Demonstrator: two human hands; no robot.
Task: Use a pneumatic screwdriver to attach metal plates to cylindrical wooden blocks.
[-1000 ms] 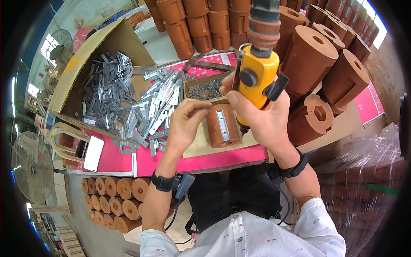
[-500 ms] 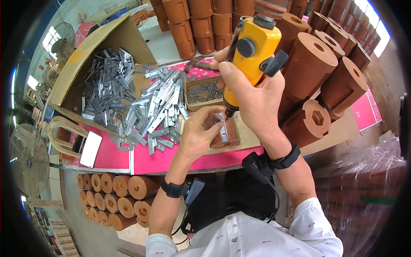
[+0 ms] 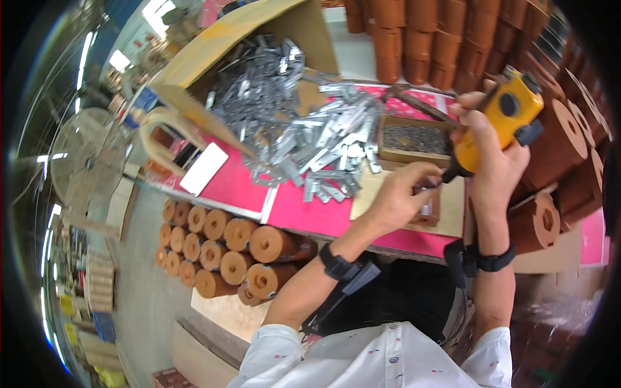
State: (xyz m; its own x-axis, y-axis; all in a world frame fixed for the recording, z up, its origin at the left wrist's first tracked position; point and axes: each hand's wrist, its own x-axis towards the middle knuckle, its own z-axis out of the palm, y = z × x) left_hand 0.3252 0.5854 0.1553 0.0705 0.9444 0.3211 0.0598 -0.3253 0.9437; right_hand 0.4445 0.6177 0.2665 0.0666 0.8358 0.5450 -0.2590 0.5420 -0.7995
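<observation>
My right hand (image 3: 493,158) is wrapped round a yellow power screwdriver (image 3: 501,110) with black knobs, its dark nose pointing down and left. Close to that nose, my left hand (image 3: 404,194) has thumb and fingers pinched together; what they hold is too small and blurred to make out. Below these fingertips a red-brown block (image 3: 427,216) lies on a tan board (image 3: 453,197), a metal strip on it partly hidden by my hand. Just beyond my hands sits a small box of screws (image 3: 414,139).
Loose metal plates (image 3: 336,139) spill from a big cardboard box (image 3: 194,52) on the pink tabletop (image 3: 310,210). A hammer (image 3: 420,103) lies behind the screw box. A white phone (image 3: 204,169) rests at left. Brown cylinders (image 3: 268,244) are stacked below, others at right.
The view has swung left, so the table appears further right. My left fingers have left the metal strip and now pinch beside the screwdriver's nose. The screwdriver is tilted more.
</observation>
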